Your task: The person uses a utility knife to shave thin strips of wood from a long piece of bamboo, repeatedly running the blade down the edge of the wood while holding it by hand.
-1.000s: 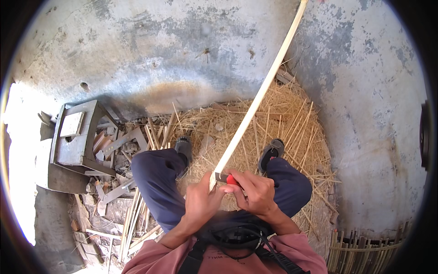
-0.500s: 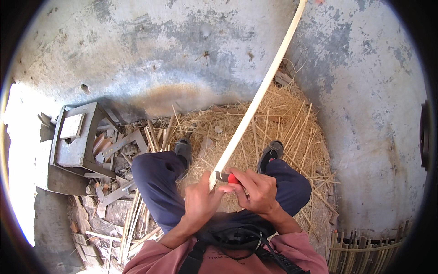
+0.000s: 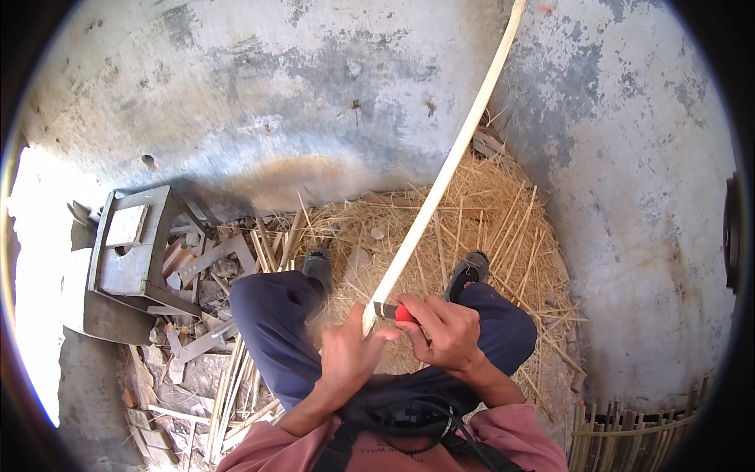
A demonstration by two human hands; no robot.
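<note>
A long pale strip of split bamboo or wood (image 3: 429, 208) slants from my lap up toward the far wall. My left hand (image 3: 348, 352) is closed around its near end, the thumb pointing to the right. In my right hand (image 3: 448, 333) is a knife (image 3: 404, 313) with a red handle, the fingers wrapped over it. Its short dark blade lies across the strip, touching it just beyond my left hand. The lowest tip of the strip is partly hidden by my left hand.
Straw-like shavings (image 3: 507, 197) cover the floor around my feet. A worn wooden stool-like frame (image 3: 157, 271) stands at the left among scrap wood and rubble. Long thin strips (image 3: 232, 385) lie by my left leg. A stick basket or fence (image 3: 629, 436) is at lower right, beneath the wall (image 3: 645, 236).
The knife and my right hand have shifted very slightly down and right along the strip. My left thumb has moved a little. The strip is still held at nearly the same slant.
</note>
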